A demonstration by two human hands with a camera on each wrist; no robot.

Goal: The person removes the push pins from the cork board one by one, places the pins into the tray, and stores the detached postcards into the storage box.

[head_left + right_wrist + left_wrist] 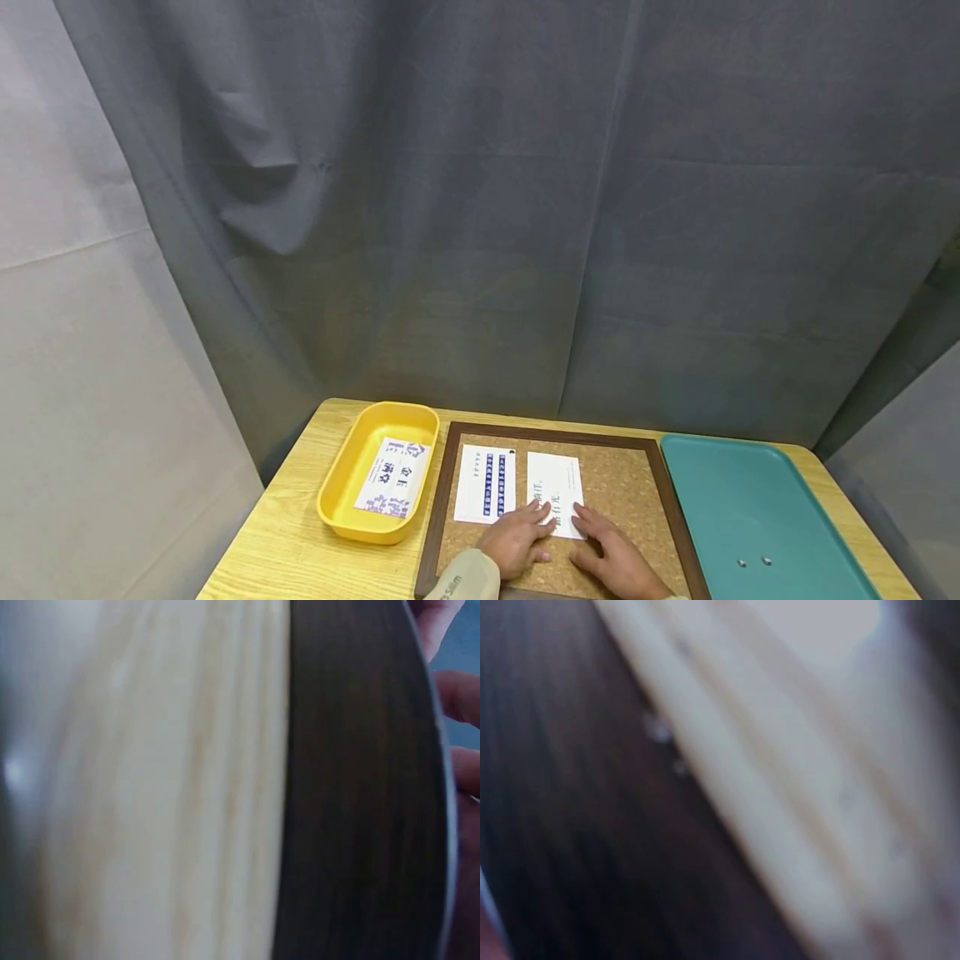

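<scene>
On the framed cork board (615,483), a white card (553,475) with dark Chinese characters lies to the right of another white card (468,492) with blue bands. My left hand (513,540) rests its fingertips on the lower left part of the right card. The fingertips of my right hand (618,557) touch that card's lower right edge, fingers loosely spread. Neither hand grips anything. In both wrist views the dark wooden frame (364,780) shows close up and blurred, and several fingers (466,769) appear at the right wrist view's edge.
A yellow bin (333,500) with a purple-printed card (393,477) stands left of the board. The teal tray (750,492) on the right carries two small shiny metal pieces (767,561). Everything sits on a pale wooden table (277,550), with a grey curtain (480,250) behind.
</scene>
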